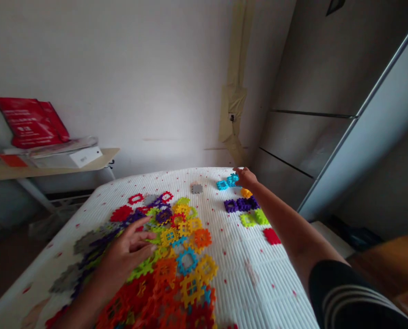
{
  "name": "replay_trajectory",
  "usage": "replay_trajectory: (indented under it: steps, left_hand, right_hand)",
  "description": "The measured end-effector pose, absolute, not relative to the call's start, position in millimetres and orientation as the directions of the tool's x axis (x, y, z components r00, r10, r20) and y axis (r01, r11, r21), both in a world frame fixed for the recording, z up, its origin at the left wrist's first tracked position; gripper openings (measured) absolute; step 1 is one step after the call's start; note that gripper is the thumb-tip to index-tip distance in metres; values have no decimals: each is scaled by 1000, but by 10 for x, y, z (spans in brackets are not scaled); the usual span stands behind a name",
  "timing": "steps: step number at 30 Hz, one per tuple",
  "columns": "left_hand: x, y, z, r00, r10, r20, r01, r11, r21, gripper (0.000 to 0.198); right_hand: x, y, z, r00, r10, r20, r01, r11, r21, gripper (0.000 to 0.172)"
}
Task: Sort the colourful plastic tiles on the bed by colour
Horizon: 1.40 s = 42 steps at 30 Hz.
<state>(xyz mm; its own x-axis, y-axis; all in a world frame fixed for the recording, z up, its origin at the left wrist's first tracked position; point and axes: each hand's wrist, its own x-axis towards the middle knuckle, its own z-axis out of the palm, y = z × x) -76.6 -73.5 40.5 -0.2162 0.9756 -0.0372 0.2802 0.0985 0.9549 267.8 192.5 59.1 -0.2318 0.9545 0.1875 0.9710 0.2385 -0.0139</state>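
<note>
My left hand [130, 246] hovers over a heap of notched plastic building pieces, fingers loosely bent and apart, with nothing visible in them. Under and around it lie green pieces [144, 269], a purple piece [163, 215], yellow pieces [192, 289] and orange pieces [164, 270]. At the table's far right my right hand [246, 177] has its fingers closed at a blue notched piece [233, 179]; part of the grip is hidden. Another blue piece [222, 185] lies just left of it. A yellow-orange piece [246, 193] sits below the right hand.
Purple pieces [230, 206], light green pieces [248, 220] and a red piece [271, 236] lie along the right side of the white ribbed tablecloth [245, 260]. One grey piece [196, 188] rests near the far edge. A side table [110, 154] holds red bags [35, 123]. Cabinet panels [303, 132] stand at right.
</note>
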Motion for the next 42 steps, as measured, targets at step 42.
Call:
replay_trajectory:
  steps: [42]
  left_hand:
    - [-275, -557, 327, 178, 984, -8, 970, -174, 171, 24]
  right_hand:
    - [2023, 824, 105, -665, 682, 303, 651, 729, -211, 29]
